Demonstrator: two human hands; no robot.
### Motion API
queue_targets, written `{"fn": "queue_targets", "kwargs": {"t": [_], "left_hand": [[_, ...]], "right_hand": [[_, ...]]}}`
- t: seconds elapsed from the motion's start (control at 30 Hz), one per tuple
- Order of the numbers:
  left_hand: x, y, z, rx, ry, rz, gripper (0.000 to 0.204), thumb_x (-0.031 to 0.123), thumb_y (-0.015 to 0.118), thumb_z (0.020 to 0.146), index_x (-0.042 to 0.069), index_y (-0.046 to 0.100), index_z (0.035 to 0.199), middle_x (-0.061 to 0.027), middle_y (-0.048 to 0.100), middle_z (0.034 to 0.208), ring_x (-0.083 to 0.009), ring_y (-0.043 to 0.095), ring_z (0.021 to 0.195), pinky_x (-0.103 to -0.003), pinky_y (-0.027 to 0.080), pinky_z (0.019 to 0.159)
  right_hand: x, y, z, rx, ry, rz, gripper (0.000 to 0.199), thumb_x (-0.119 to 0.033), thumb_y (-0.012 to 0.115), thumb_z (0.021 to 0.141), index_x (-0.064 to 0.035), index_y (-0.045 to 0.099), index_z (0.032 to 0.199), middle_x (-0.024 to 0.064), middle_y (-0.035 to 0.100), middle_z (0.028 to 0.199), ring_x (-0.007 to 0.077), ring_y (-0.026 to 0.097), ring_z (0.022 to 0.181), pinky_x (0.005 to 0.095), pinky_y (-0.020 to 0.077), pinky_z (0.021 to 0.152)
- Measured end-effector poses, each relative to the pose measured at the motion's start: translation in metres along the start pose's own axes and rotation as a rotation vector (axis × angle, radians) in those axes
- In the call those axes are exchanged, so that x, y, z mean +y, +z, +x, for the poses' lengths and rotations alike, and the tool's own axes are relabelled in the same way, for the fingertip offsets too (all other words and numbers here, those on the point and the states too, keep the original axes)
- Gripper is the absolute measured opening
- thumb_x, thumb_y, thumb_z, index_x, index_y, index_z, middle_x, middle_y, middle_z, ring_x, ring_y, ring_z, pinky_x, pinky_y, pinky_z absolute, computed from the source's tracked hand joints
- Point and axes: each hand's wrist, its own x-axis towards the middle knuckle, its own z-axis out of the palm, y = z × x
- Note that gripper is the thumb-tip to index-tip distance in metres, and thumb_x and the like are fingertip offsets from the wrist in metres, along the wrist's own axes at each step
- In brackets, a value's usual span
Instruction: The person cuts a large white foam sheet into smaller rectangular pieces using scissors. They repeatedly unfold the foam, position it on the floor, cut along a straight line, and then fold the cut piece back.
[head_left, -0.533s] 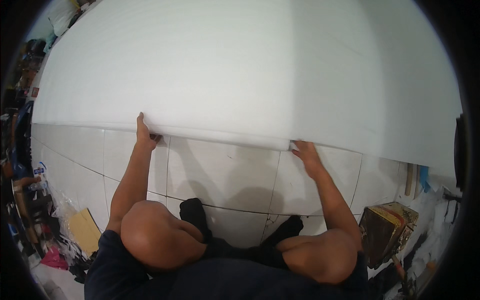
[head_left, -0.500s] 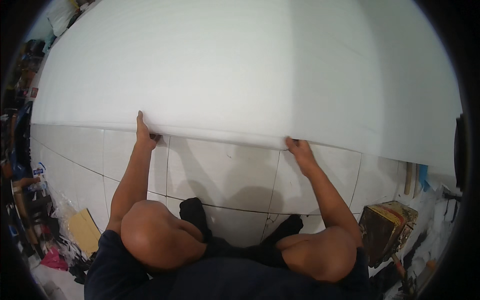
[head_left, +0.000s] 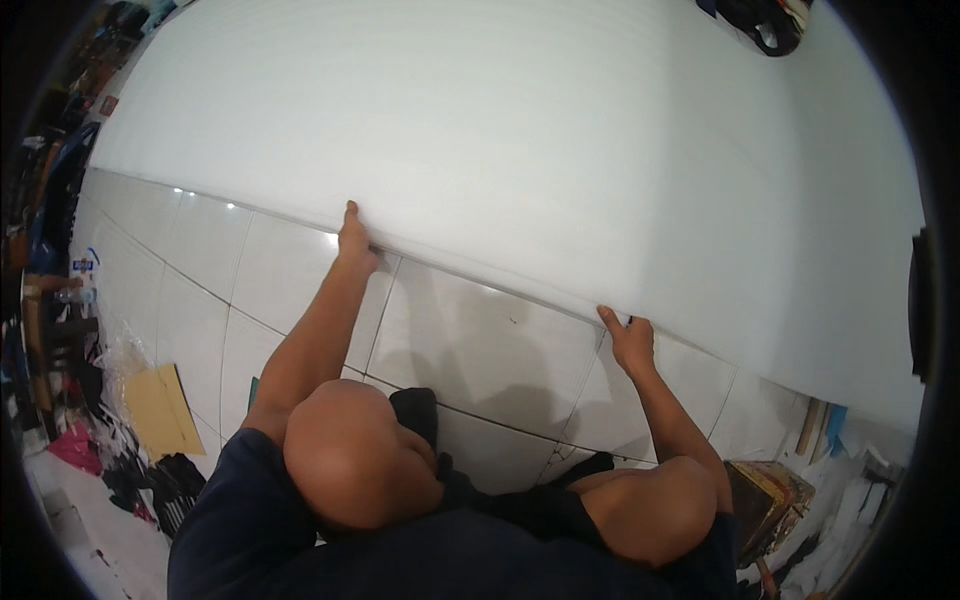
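White sheet (head_left: 430,130): biggest item, smooth, matte and plain, spread out ahead of your knees (head_left: 350,455). Near edge crosses the view, slanting down toward your right; shade over its right part. Floor (head_left: 270,262) on your side of that edge: glossy pale tiles, thin dark joints, one cracked near your feet. Your shirt (head_left: 460,555) is dark, plain fabric.

Tin (head_left: 775,500) by your right knee: boxy, worn, yellow and brown. Tan board (head_left: 160,410) on your left: flat, stiff, straight-edged, next to crinkled clear film (head_left: 125,350).

Both hands are on the sheet's near edge, well apart. Left hand (head_left: 356,240): one digit extended on top of the sheet, the rest mostly hidden; can't tell if it's closed on it. Right hand (head_left: 630,342): thumb on the edge, spread from the index, other fingertips out of sight; can't confirm a grip.

Smaller stuff: pink cloth (head_left: 76,448), crumpled, at far left; blue scrap (head_left: 836,430) beside wood strips (head_left: 812,425) at right. Smallest: blue-and-white label (head_left: 84,265) at left, printed.
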Motion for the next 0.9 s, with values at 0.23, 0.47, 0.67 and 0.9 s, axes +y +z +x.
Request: {"fn": "queue_targets", "kwargs": {"t": [0.23,0.47,0.67,0.9], "left_hand": [[0.002,0.000,-0.003,0.014,0.019,-0.109,0.068,0.051,0.047,0.094,0.001,0.038,0.138,-0.0144,0.045,0.139,-0.0295,0.045,0.125,-0.045,0.032,0.107],[0.012,0.015,-0.017,0.007,-0.014,-0.037,0.075,0.056,0.045,0.092,-0.001,0.035,0.139,-0.0148,0.044,0.140,-0.0298,0.043,0.127,-0.044,0.030,0.109],[0.012,0.003,-0.016,-0.033,0.015,-0.071,0.074,0.054,0.041,0.094,-0.001,0.031,0.142,-0.0160,0.040,0.143,-0.0313,0.040,0.131,-0.046,0.029,0.110],[0.009,0.001,0.003,-0.044,0.008,-0.049,0.077,0.055,0.044,0.092,-0.002,0.030,0.142,-0.0162,0.039,0.144,-0.0322,0.038,0.132,-0.049,0.027,0.110]], "right_hand": [[0.010,0.006,0.004,0.039,-0.144,-0.011,0.057,-0.038,0.071,0.082,0.0072,0.058,0.114,0.0230,0.062,0.115,0.0371,0.059,0.105,0.0393,0.0447,0.090],[0.094,-0.016,0.011,-0.082,0.188,1.057,0.051,-0.039,0.069,0.085,-0.0023,0.055,0.118,0.0132,0.062,0.105,0.0266,0.059,0.102,0.0360,0.0457,0.086],[0.084,-0.029,0.003,0.121,0.440,0.917,0.053,-0.048,0.061,0.090,-0.0031,0.051,0.116,0.0109,0.057,0.099,0.0201,0.059,0.089,0.0342,0.0482,0.066],[0.088,-0.011,-0.005,-0.064,0.240,0.970,0.058,-0.040,0.064,0.088,0.0005,0.047,0.126,0.0172,0.057,0.115,0.0252,0.060,0.098,0.0365,0.0502,0.078]]}}
